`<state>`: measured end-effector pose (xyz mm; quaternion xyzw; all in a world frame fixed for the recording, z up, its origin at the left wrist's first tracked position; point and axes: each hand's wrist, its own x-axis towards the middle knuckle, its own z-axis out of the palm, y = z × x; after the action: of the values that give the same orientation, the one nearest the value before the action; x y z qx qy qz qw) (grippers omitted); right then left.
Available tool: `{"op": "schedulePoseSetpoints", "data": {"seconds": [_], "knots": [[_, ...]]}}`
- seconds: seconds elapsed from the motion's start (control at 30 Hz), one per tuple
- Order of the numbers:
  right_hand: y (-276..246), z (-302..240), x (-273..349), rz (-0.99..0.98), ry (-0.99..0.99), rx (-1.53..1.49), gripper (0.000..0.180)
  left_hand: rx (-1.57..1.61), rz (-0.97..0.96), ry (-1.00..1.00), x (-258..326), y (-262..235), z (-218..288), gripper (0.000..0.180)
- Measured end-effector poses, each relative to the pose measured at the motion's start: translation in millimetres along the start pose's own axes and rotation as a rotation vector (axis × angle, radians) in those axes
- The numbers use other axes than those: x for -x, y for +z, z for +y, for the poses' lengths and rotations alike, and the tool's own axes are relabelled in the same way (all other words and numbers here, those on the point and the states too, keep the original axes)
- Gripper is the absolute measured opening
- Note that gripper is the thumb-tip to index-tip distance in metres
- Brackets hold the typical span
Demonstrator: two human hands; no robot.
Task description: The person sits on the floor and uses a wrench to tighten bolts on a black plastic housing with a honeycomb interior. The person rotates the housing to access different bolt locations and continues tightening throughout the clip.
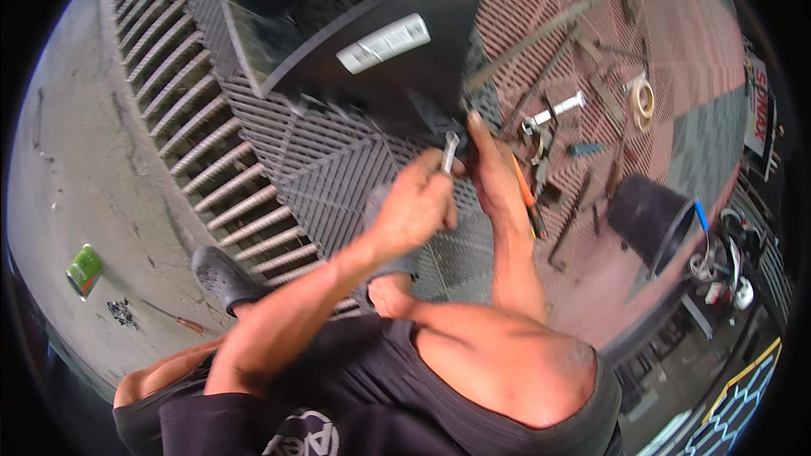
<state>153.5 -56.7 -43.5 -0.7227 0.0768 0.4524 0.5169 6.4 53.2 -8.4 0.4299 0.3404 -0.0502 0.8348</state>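
Observation:
A large curved black plastic panel (338, 67) with a white label (384, 43) leans in front of me, its narrow lower end close to my hands. My left hand (416, 203) is closed around a small silver wrench (449, 154), whose ring end points up toward that narrow end. Beside it, my right hand (492, 171) grips the panel's lower corner, thumb laid along the edge. The fingers behind the corner are partly hidden, and I cannot make out any small part between the hands.
Metal bars (553, 38) and hand tools lie scattered on the red tiles at right, with an orange-handled tool (524, 184), tape rolls (643, 105) and a black bucket (649, 218). A slatted drain grate (190, 127) runs at left. Past it lie a green packet (84, 270) and a screwdriver (173, 315).

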Motion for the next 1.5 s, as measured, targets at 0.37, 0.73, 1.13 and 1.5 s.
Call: {"op": "schedulePoseSetpoints", "data": {"seconds": [0.37, 0.73, 1.13, 1.5], "knots": [[64, -5, -6, -0.083, -0.047, -0.539, 0.069, -0.105, 0.208, 0.052, -18, 8, -12, 0.037], [54, -5, -12, -0.100, -0.077, -0.458, 0.065, -0.276, -0.078, 0.065, -28, -28, 17, 0.038], [67, -15, 9, -0.124, 0.043, -0.565, 0.056, -0.424, 0.163, -0.076, 18, -8, 31, 0.042], [48, -58, 15, -0.144, 0.021, -0.640, 0.055, -0.054, 0.522, 0.412, 46, -3, -5, 0.024]]}}
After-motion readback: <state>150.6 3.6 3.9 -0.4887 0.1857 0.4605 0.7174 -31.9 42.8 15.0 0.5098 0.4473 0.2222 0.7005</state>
